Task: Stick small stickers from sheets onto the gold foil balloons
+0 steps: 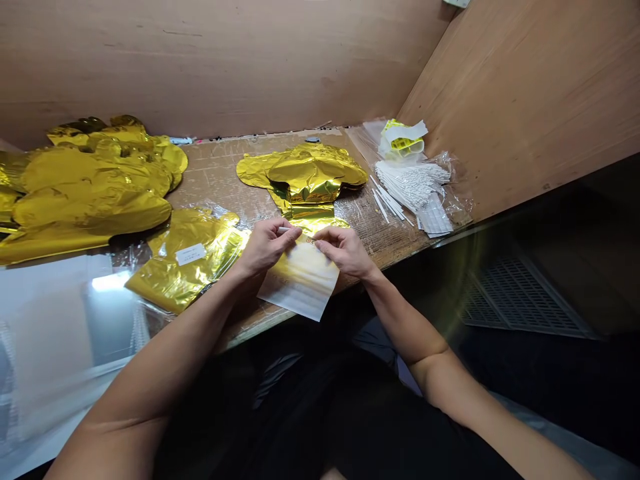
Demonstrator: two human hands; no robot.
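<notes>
My left hand is closed, with a thin white straw pinched between its thumb and fingers. My right hand pinches the upper edge of a translucent white bag, which hangs slanted over the table's front edge. Small brownish marks show on the bag's top edge between the two hands. Just beyond the hands lies a folded gold foil balloon, its near end reaching down to my fingers. What the left fingertips touch of the bag is partly hidden.
Flat gold balloons are heaped at the left, near a labelled, plastic-wrapped gold balloon. A bundle of white straws lies at right, below a yellow-and-white roll. Wooden panels close off the back and right.
</notes>
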